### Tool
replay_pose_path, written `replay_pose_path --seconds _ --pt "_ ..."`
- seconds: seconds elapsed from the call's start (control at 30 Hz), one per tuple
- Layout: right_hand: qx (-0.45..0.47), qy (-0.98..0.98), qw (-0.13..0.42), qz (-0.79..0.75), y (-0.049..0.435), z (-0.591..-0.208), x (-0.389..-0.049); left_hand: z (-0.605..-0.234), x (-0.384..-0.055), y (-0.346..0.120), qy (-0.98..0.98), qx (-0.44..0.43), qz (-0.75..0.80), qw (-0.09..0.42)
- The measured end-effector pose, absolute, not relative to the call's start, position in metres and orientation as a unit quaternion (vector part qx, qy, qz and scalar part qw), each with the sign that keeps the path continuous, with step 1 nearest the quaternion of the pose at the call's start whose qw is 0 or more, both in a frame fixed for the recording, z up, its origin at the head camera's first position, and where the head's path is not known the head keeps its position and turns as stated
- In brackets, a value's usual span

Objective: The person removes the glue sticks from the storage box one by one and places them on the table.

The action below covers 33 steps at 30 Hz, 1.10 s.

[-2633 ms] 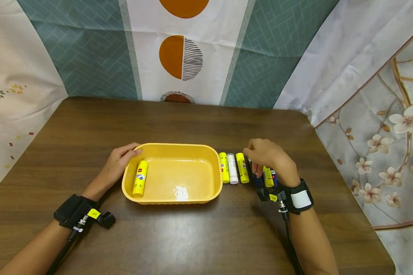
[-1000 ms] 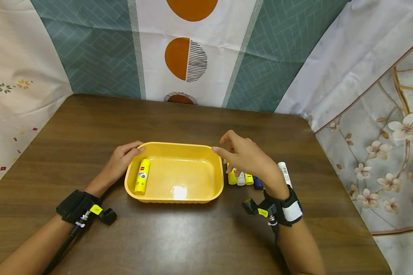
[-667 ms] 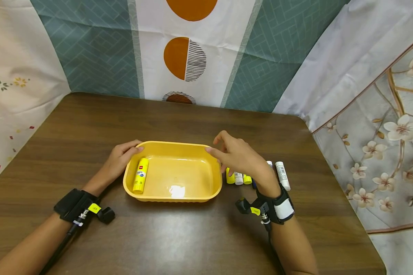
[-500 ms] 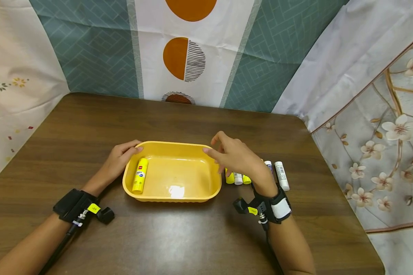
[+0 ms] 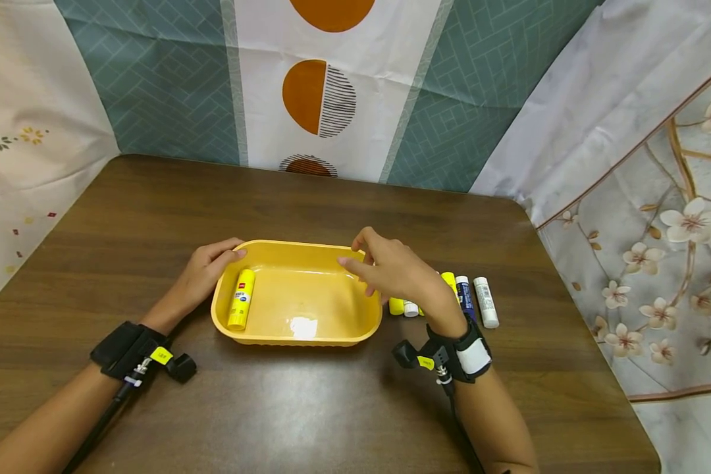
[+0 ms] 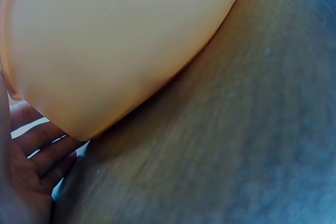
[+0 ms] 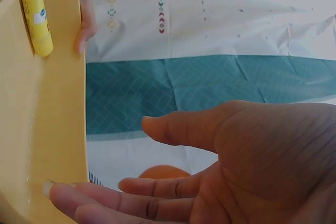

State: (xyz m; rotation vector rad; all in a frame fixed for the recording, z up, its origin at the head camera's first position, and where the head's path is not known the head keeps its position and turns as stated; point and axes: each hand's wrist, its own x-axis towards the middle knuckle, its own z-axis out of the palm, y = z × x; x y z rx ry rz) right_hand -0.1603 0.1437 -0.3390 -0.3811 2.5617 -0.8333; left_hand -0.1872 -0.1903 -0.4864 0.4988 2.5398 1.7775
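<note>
My left hand [image 5: 204, 273] grips the upper left corner of a yellow plastic tray [image 5: 308, 341], thumb over the rim; in the left wrist view its fingers [image 6: 44, 148] lie against the tray's outside. A yellow glue stick [image 5: 241, 299] lies inside at the tray's left end. Over the tray's right end hovers my right hand [image 5: 394, 266], thumb and fingers spread apart. The right wrist view shows that hand holding nothing, with its fingertips overlapping the tray's edge there.
Right of the tray lies a row of glue sticks, partly hidden by my right hand and forearm. A yellow one [image 5: 448, 279], a blue one [image 5: 465, 295] and a white one [image 5: 486, 303] show at its right end. Patterned cloths hang around the wooden table [image 5: 296, 415].
My right hand has moved left from over the glue stick row to the tray's right end, uncovering the sticks at the row's right end. My left hand stays on the tray.
</note>
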Motion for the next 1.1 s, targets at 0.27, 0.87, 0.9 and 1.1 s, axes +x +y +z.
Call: replay_pose_path --seconds 0.27,0.87,0.9,1.1 --pt "-0.151 0.917 0.219 -0.298 0.136 -0.337 -0.159 -0.486 -0.186 -0.188 0.810 0.148 0.568 0.005" --pt "-0.163 0.913 0.232 -0.292 0.125 -0.338 -0.160 -0.485 -0.186 -0.190 0.805 0.156 0.572 -0.002" --pt "-0.164 0.913 0.232 -0.292 0.125 -0.338 -0.160 -0.485 -0.186 -0.190 0.805 0.156 0.573 -0.002" --pt "-0.160 0.915 0.234 -0.288 0.123 -0.339 -0.160 -0.486 -0.187 -0.189 0.805 0.161 0.571 0.000"
